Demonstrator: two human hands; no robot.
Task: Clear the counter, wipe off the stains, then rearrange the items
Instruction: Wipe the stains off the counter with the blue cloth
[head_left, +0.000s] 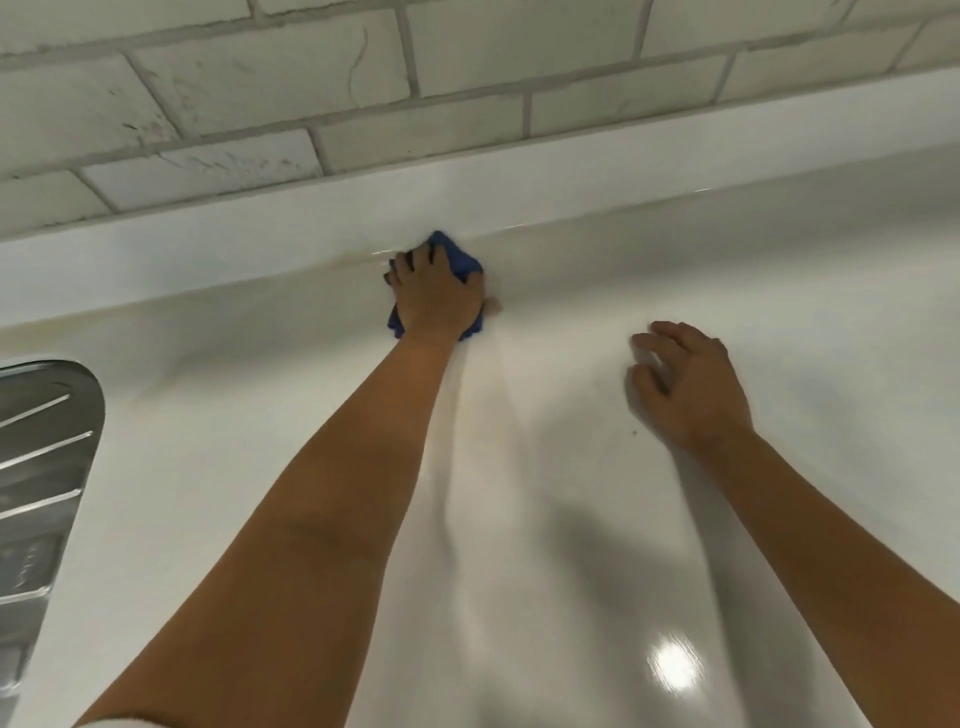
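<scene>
Counter (571, 519) cleared of items; wiping under way. Left hand (436, 296) clamped on blue cloth (457, 254) at back edge, beside yellowish stain (358, 258). Right hand (685, 384) near cloth, fingers loosely apart, resting on counter. Rearranging outstanding.

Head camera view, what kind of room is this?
Most likely a kitchen. A glossy white counter runs below a tiled wall, a ribbed steel drainboard sits at the left edge, and the left hand presses a blue cloth on the counter.
</scene>
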